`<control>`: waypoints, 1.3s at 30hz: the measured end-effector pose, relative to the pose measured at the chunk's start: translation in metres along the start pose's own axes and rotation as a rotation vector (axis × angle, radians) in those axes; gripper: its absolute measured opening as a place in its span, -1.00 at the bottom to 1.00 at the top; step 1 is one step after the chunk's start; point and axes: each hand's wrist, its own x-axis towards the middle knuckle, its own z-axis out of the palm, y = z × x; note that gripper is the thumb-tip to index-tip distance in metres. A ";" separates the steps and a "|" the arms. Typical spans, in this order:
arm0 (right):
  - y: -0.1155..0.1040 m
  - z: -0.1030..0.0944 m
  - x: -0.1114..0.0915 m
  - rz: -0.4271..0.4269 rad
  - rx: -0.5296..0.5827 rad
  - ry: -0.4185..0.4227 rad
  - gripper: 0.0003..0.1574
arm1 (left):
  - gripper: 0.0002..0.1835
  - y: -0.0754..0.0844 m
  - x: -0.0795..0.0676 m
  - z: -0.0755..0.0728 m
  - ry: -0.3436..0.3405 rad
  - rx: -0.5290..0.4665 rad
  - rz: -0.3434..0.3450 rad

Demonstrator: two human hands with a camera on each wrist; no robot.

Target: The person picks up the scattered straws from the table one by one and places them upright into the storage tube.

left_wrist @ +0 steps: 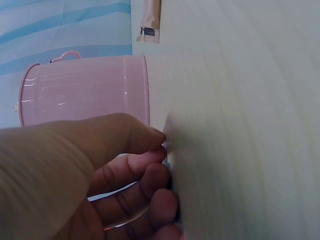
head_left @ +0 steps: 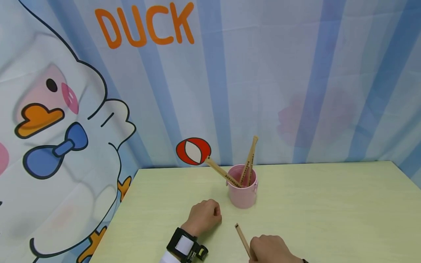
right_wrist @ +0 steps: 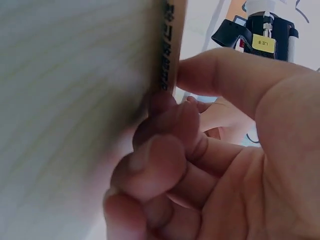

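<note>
My left hand rests on the table in front of a small pink bucket. Its fingers curl loosely and hold nothing; in the left wrist view the thumb and fingertips are at the tabletop, close to the bucket. The right hand pinches slim, tan wrapped chopsticks with dark print, thumb on one side. They slant away from the hand, far end toward the bucket. The right wrist view shows the printed side of these chopsticks close along the table. Several similar wrapped chopsticks lean inside the bucket.
The pale yellow table ends at a blue-striped cloth backdrop. A duck picture covers the left side of the cloth. A wrist camera is strapped to the left wrist.
</note>
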 end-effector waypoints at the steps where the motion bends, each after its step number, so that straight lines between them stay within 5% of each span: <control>1: 0.000 0.000 0.000 0.003 0.007 0.004 -0.69 | -0.73 0.000 0.000 0.000 0.004 0.000 0.003; 19: -0.001 -0.002 0.000 -0.063 0.115 0.020 -0.65 | -0.74 0.000 0.000 -0.001 0.003 -0.007 0.012; 39: -0.004 -0.024 -0.003 -0.084 0.074 0.097 -0.61 | -0.74 -0.002 0.001 0.001 -0.009 -0.006 0.003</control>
